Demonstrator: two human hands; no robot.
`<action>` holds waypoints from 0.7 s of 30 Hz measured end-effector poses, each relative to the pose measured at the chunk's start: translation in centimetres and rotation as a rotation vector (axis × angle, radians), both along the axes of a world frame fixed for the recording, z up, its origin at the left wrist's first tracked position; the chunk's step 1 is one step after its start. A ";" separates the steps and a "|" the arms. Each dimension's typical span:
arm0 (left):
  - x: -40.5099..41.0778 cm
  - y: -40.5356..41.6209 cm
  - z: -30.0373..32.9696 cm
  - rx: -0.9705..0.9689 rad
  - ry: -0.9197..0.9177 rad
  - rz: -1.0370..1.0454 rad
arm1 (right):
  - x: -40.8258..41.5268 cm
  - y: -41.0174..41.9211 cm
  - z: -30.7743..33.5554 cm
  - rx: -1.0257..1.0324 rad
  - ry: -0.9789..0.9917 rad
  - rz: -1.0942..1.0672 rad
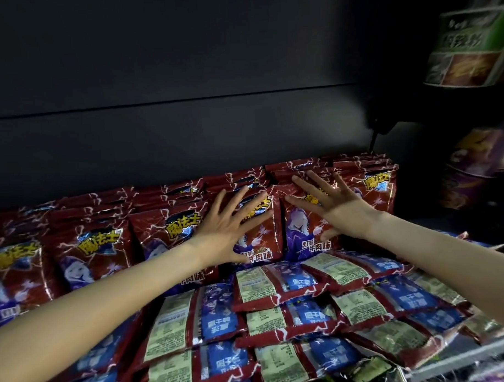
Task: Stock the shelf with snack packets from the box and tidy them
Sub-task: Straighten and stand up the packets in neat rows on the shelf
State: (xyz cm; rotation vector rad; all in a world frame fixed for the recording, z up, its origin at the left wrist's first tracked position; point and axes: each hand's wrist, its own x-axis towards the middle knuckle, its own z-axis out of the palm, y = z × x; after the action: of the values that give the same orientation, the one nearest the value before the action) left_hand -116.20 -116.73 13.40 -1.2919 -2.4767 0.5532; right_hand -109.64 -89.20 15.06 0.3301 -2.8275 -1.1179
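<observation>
Both hands flat, fingers spread, gripping nothing. Left hand (pixel 232 220) presses the face of an upright red packet (pixel 258 227); right hand (pixel 328 205) presses the one just right of it (pixel 306 231). Hands sit side by side, a narrow gap between them, roughly over the seam where the two packets meet.

Those packets are part of the standing row (pixel 172 228) that runs left to right along the far part of the shelf, against the dark back wall (pixel 184 79). Long axis vertical, printed fronts facing the near side, tops leaning slightly away.

So the row lies straight ahead of both palms, on the far side. Neither hand is clearly nearer; the left covers more of its packet's face.

Nearer, below the wrists: flat packets (pixel 277 287) lie back-side up in overlapping stacks, label panels showing, long axes running roughly near to far.

My read: next is a squaring push toward the wall, and uneven pressure would skew the row.

Right edge: other goods, dim, a green one (pixel 465 40).
</observation>
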 end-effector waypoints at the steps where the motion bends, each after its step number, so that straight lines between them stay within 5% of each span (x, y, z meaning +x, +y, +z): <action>1: -0.1 0.0 0.1 -0.006 -0.014 -0.007 | -0.2 0.0 0.1 -0.011 0.006 0.018; 6: -0.3 -0.5 0.5 -0.027 -0.055 -0.029 | -0.3 -0.1 0.1 -0.219 -0.013 0.115; 10: 0.1 -0.4 1.0 0.053 -0.123 -0.031 | 3.1 -0.7 3.6 -0.585 -0.136 0.071; 15: 1.9 1.2 2.2 0.165 -0.117 0.014 | 9.0 3.7 5.3 -0.891 -0.019 0.187; 21: 4.4 3.6 1.8 0.188 -0.083 0.121 | 12.9 11.3 3.9 -0.975 -0.205 0.118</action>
State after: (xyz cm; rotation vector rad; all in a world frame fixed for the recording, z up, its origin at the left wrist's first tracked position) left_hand -111.82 -113.10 15.24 -1.1202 -2.6154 0.2901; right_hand -96.70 -77.94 19.00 0.5069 -3.0416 0.3865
